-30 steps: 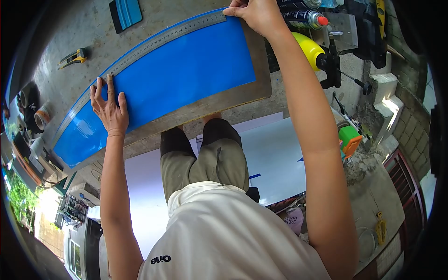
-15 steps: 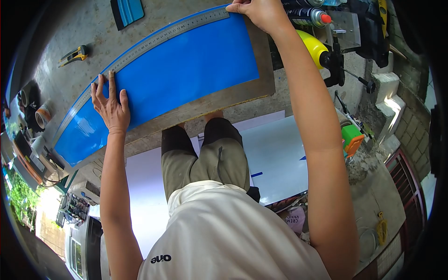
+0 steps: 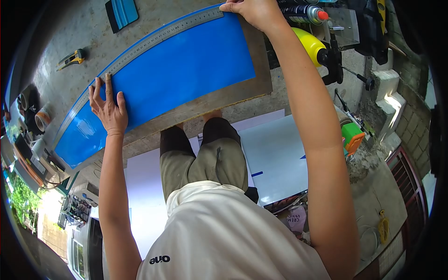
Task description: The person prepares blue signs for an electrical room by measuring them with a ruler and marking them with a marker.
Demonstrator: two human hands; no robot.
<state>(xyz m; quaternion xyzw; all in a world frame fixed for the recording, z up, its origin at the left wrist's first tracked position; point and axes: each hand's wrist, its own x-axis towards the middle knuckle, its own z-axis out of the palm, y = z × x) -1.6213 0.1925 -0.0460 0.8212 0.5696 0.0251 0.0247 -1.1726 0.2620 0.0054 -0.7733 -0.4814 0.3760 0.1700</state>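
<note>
A glossy blue sheet [image 3: 186, 60] lies on the worktable, looking curved through the wide lens. Along its far edge runs a long steel ruler [image 3: 154, 39] with printed marks. My left hand [image 3: 109, 112] rests on the sheet with fingers spread, the fingertips pressing on the ruler. At the ruler's right end, by the sheet's far right corner, my right hand [image 3: 254, 11] has thumb and forefinger closed together in a pinch. Beyond the ruler lie a yellow and black utility knife [image 3: 72, 59] and a blue squeegee [image 3: 123, 14] with a dark edge.
At the right stand a yellow spray bottle [image 3: 308, 46] and a spray can [image 3: 303, 15] with a red tip. Tape rolls [image 3: 43, 119] sit at the left. The table's near edge [image 3: 219, 107] is just before my legs. White panels [image 3: 280, 154] lie below.
The view has shifted slightly, so the table things sit a little further left. Both hands keep their places on the ruler.
</note>
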